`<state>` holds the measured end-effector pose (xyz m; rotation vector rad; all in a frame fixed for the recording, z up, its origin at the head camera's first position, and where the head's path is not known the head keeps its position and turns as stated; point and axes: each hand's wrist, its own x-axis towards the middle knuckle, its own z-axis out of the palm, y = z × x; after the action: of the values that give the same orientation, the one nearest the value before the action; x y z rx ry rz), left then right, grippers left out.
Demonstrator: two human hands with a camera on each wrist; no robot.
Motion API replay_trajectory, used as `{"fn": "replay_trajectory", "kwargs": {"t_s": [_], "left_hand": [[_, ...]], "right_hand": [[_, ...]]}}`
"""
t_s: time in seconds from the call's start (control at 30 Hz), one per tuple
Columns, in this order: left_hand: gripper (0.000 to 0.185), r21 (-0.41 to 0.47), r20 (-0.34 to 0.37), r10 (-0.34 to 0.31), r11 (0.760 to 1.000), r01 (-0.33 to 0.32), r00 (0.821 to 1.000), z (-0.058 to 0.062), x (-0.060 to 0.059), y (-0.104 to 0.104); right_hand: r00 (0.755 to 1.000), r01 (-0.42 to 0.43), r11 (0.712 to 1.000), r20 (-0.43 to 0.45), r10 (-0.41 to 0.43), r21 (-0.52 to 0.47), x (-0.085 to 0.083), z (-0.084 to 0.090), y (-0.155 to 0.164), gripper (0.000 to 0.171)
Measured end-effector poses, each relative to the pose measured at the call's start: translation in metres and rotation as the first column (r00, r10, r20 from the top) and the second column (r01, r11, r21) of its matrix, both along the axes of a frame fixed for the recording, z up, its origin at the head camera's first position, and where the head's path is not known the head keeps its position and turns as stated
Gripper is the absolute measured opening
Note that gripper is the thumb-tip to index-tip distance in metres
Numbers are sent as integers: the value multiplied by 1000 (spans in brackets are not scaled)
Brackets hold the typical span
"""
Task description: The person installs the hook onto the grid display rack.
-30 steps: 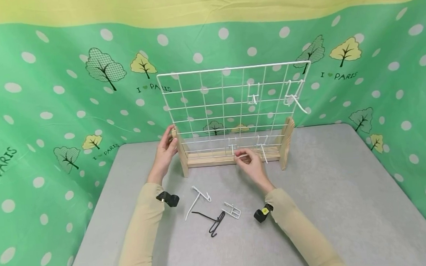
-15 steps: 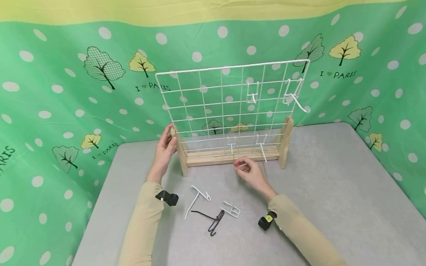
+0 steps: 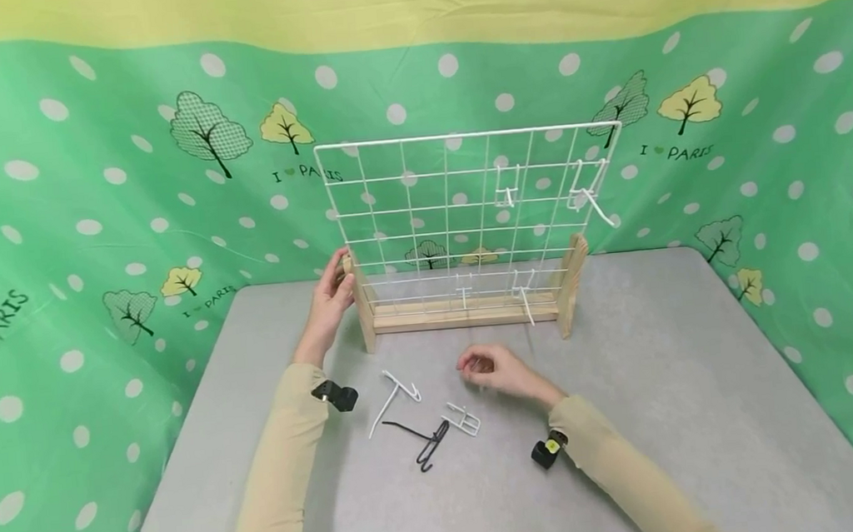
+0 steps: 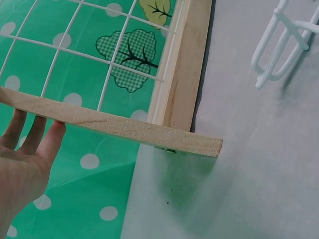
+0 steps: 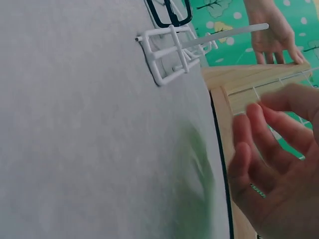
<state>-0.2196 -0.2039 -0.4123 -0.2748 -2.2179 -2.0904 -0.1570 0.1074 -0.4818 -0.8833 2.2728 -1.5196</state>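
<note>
The white wire grid rack [image 3: 467,213] stands at 12 o'clock on the bench [image 3: 669,380]; the left hand [image 3: 331,294] steadies its wooden foot [image 3: 360,305], fingers straight. The right hand [image 3: 495,369], loosely curled and holding nothing, has drawn back from the rack. The small white hook [image 3: 463,419] lies at its 7 o'clock, long axis slanting right
</note>
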Motion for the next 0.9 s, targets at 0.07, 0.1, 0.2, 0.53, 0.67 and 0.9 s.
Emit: {"fn": "replay_trajectory", "kwargs": {"t_s": [0.07, 0.1, 0.2, 0.53, 0.67, 0.9], "left_hand": [[52, 0, -2, -2, 1000, 2, 1000, 0, -1, 1], [52, -1, -3, -3, 1000, 3, 1000, 0, -1, 1], [52, -2, -3, -4, 1000, 4, 1000, -1, -1, 1], [52, 3, 9, 9, 1000, -9, 1000, -1, 0, 1], [52, 8, 3, 17, 1000, -17, 1000, -1, 0, 0], [52, 21, 4, 12, 1000, -12, 1000, -1, -1, 3]], "right_hand": [[998, -58, 998, 20, 57, 35, -2, -8, 5, 18], [995, -90, 995, 34, 89, 46, 0, -7, 6, 19], [984, -167, 984, 74, 162, 65, 4, -6, 11, 22], [976, -207, 977, 75, 203, 53, 7, -23, 15, 23], [974, -218, 975, 75, 214, 53, 9, -25, 14, 23], [972, -225, 974, 78, 223, 19, 12, -28, 11, 21]]}}
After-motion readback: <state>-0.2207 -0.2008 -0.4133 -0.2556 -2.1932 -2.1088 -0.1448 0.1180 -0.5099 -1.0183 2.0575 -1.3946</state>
